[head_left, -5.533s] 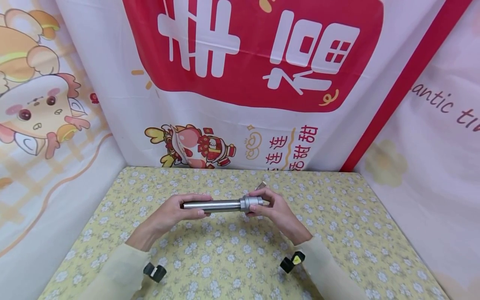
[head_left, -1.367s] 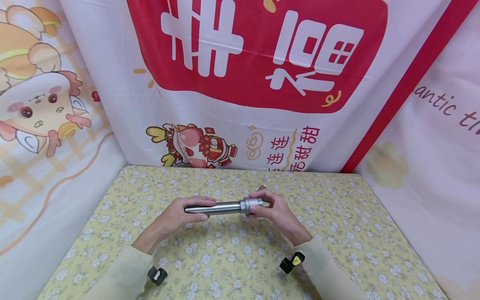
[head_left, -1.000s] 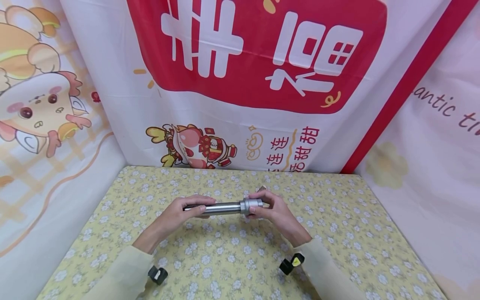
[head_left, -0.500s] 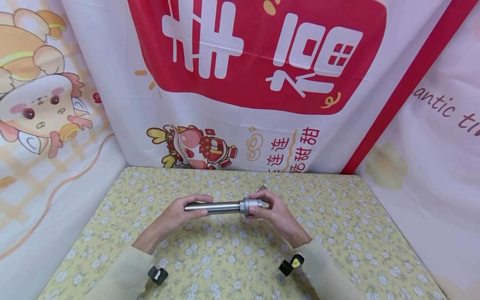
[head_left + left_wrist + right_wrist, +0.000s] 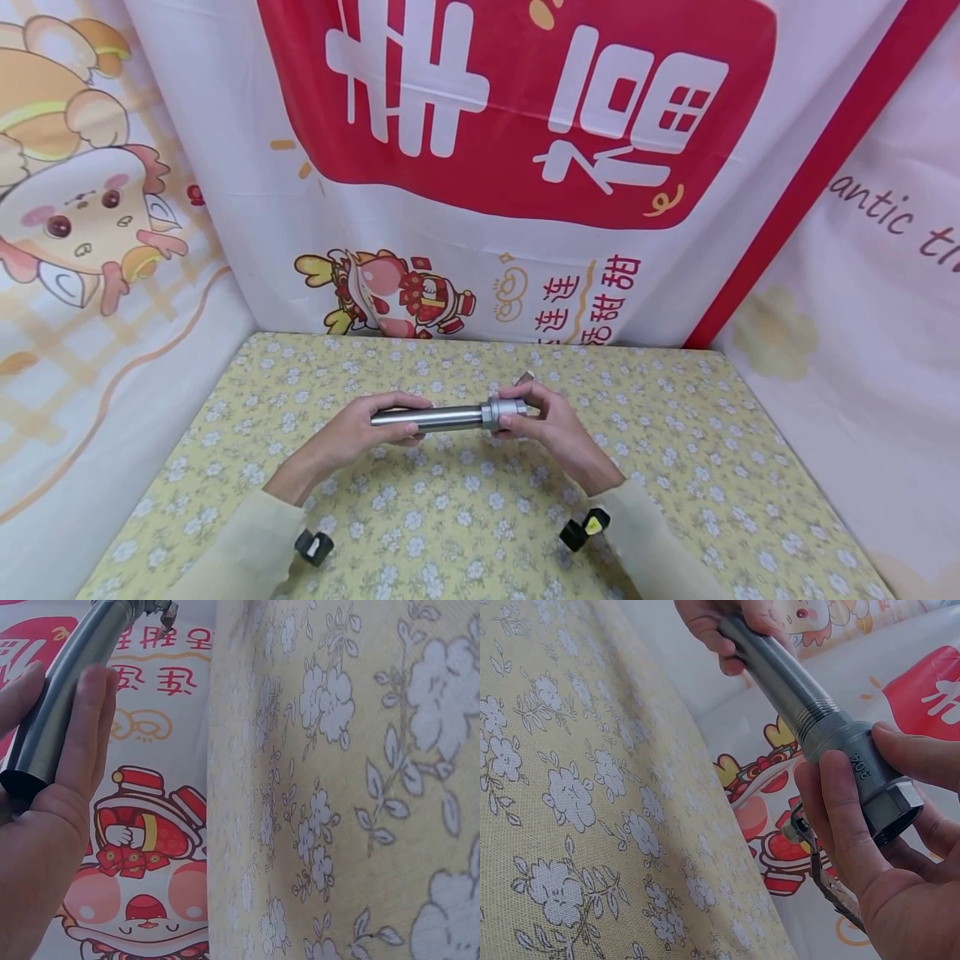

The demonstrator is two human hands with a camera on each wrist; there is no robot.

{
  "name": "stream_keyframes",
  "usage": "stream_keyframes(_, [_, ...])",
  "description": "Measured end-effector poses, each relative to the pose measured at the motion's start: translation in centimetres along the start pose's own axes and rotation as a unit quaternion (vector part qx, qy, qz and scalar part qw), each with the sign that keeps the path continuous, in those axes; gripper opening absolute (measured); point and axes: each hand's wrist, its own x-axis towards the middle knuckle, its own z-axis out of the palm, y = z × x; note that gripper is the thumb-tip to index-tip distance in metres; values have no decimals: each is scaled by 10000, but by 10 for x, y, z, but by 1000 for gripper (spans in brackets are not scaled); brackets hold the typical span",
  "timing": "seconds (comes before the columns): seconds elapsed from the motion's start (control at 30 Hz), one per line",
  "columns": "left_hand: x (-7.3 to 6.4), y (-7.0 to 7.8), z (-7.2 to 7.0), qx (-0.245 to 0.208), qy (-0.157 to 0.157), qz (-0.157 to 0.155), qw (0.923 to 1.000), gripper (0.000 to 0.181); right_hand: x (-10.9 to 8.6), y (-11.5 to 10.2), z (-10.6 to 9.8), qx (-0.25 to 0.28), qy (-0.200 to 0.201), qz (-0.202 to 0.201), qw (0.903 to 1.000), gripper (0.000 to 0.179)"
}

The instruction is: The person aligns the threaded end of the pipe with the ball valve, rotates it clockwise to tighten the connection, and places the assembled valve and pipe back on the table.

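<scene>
Pipe (image 5: 453, 419), straight silver-grey metal cylinder, is being held between both hands above the yellow surface (image 5: 465, 525) with white flower print. Left hand (image 5: 348, 429) is gripping its free end, thumb on the near side, fingers on the far side. Right hand (image 5: 555, 425) is grasping a grey metal valve (image 5: 875, 780) stamped 304, thumb and fingers pressing opposite sides. Valve is sitting on the pipe's right end; some threads (image 5: 817, 716) are showing at the joint. Thin bent metal lever (image 5: 815, 862) is hanging off the valve beside the right fingers.

Versus half a second ago: left fingertips are sitting slightly farther toward the valve, and more finger is showing below the pipe, past the thumb. Right hand is staying on the valve in practically the same spot. Cream sleeves (image 5: 240, 537) are covering both forearms; white-and-red printed cloth (image 5: 450, 204) is hanging behind.
</scene>
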Motion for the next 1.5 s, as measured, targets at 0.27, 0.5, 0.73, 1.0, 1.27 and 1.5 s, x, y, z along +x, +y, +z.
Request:
stream_keyframes(0.27, [-1,1,1,-151,-57,37,9999,44,0,1,0,-6,8,30,10000,47])
stream_keyframes(0.5, [-2,2,0,-110,2,125,9999,45,1,0,1,-18,49,84,10000,49])
stream_keyframes(0.73, [-3,2,-1,95,193,107,9997,43,2,-2,1,-42,66,96,9999,49])
stream_keyframes(1.0, [-3,2,1,206,354,165,9990,42,2,-2,2,2,38,96,9999,48])
stream_keyframes(1.27, [-2,-1,1,606,526,375,9961,40,1,-3,2,9,37,73,10000,49])
stream_keyframes(1.5, [-1,-2,1,582,553,381,9960,40,0,-4,2,25,31,84,10000,47])
